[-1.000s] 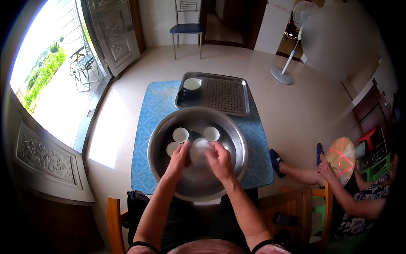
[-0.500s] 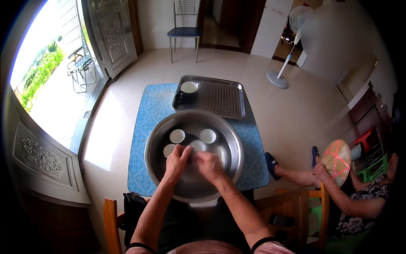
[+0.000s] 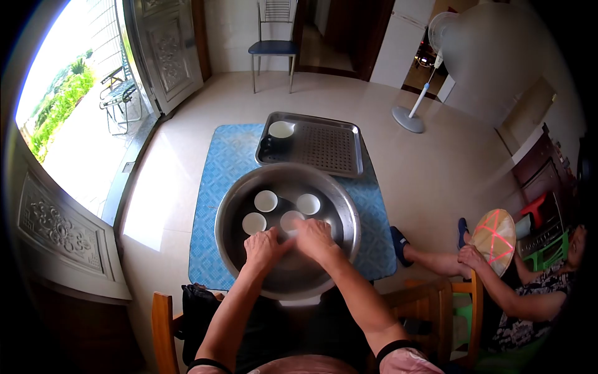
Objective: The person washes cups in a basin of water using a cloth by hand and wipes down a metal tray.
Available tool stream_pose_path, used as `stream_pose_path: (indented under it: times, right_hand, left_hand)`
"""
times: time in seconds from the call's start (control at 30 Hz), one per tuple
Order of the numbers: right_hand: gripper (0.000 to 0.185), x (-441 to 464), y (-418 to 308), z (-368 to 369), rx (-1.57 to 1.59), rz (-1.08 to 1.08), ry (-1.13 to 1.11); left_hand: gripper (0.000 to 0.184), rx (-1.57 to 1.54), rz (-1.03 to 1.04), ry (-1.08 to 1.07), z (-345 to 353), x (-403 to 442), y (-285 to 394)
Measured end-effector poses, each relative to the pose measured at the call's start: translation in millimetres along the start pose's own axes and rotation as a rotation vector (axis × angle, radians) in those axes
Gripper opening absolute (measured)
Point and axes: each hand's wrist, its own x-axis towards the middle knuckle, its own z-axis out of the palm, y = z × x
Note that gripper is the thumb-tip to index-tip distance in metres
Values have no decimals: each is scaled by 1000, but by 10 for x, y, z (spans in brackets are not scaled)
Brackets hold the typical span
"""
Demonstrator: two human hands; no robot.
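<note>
A wide steel basin holds several small white cups, among them the far left cup, the right cup and the near left cup. One more cup, greyish and blurred, sits just ahead of my right hand. The fingers of that hand point down beside this cup; motion smears them, and I cannot tell whether they grip it. My left hand is over the near part of the basin, below the near left cup, thumb spread away from the fingers, with no object visible in it.
Behind the basin, a perforated metal tray bears a white cup and small dark items. Both tray and basin stand on a blue-patterned table. At right, a seated person holds a round fan near a wooden chair.
My hands were together over the middle of the basin and have moved apart. The left hand shifted slightly nearer to me, the right slightly to the right. The view moved a little.
</note>
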Motion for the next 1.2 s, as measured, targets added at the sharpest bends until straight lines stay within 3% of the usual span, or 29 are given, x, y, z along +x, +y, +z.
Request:
stream_pose_path:
  times: [0.23,0.27,0.37,0.47,0.77,1.03,1.2]
  right_hand:
    - [15,31,175,245,196,0,189]
    - [23,35,166,205,245,48,138]
    - [20,59,164,222,359,136,105]
    - [21,49,110,172,345,156,189]
    - [38,80,189,227,159,417,192]
    - [20,197,278,365,265,329,162]
    - [16,167,232,364,390,267,209]
  left_hand:
    - [46,12,26,-124,-15,-8,-6]
    - [45,20,18,-169,-31,1,4]
    - [43,39,15,-268,-30,16,-18]
    - [46,68,-5,-309,-59,0,14]
    - [44,181,-41,-84,71,59,-18]
    - [22,55,36,100,-8,53,90]
    - [32,-10,104,156,5,57,54]
